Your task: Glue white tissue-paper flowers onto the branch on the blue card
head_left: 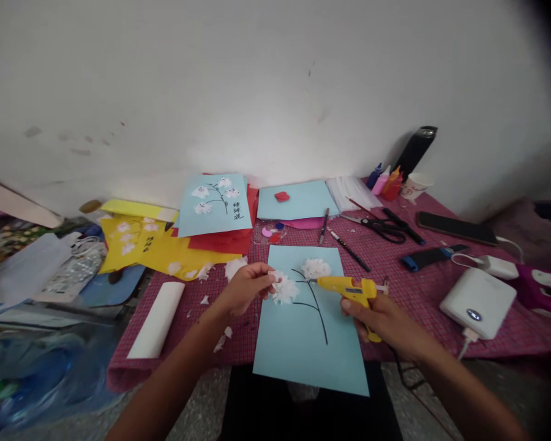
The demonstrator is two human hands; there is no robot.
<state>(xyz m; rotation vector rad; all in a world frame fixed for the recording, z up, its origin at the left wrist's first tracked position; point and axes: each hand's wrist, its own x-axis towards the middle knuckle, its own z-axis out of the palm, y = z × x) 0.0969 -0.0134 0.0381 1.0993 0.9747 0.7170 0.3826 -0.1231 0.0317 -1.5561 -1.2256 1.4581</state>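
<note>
A light blue sheet of paper lies at the table's front edge, with a branch drawn on it in black lines. Near the branch's upper end sits a white paper flower. My left hand pinches a second white paper flower over the sheet's left side; whether it touches the sheet I cannot tell. In my right hand is a yellow hot glue gun, gripped by its handle. Its nozzle points left, close to the branch just below the upper flower.
Behind lie a finished-looking blue flower picture, yellow sheets and a red paper piece. Scissors, pens, paint bottles, a paper cup, a black flask, a phone and a white power bank occupy the right.
</note>
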